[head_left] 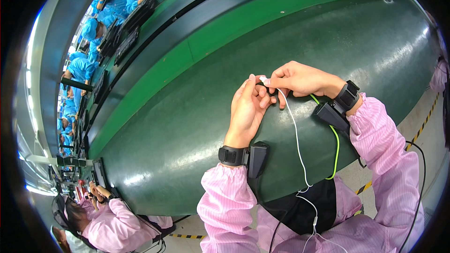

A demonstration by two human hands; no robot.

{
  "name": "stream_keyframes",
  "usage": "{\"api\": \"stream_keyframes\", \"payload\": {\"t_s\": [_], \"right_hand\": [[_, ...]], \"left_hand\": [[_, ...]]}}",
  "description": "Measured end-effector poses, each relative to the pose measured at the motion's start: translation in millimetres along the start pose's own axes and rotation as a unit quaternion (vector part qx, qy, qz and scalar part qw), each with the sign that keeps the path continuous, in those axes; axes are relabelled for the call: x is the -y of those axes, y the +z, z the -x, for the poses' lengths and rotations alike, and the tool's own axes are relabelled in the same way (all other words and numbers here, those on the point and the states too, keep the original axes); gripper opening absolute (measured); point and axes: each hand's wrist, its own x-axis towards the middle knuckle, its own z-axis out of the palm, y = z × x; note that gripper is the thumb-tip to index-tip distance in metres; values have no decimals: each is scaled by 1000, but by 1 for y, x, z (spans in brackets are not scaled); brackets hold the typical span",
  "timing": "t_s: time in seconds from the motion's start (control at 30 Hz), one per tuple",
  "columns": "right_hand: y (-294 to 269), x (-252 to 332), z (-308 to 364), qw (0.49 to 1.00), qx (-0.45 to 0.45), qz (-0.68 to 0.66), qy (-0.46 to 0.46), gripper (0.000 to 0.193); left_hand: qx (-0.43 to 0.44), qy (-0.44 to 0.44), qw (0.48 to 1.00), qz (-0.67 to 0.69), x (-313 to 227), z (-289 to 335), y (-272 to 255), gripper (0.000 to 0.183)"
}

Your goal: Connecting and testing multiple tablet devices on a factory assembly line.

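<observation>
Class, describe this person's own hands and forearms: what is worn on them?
The left hand and right hand are gloveless. Pink, finely striped sleeves bunch around the forearms. Each wrist has a black band and an angular black box. A bright green cable passes by the right box; whether it connects is unclear.

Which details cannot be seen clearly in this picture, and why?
Head view:
Small white piece, exact shape: partly covered by the right hand.
Thin white cable, lower branches: cut off by bottom edge.
Thin bright green cable, upper part: hidden by the right hand.
Farthest blue-clothed workers, their hands: too small.
</observation>
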Motion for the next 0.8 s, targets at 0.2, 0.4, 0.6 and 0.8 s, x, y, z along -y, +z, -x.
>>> {"api": "stream_keyframes", "payload": {"t_s": [0.2,0.4,0.6,0.8], "right_hand": [[0,0,0,1000,7,-15,-10,40],[-1,-1,-1,1000,5,7,-9,41],[0,-1,-2,1000,-3,-3,12,37],[-2,-3,-2,1000,4,12,1,43]], "left_hand": [[-7,6,1000,-2,0,0,0,32],[-98,83,991,-50,3,0,3,30],[-140,126,980,-70,2,0,3,26],[-143,132,977,-85,2,-1,3,25]]}}
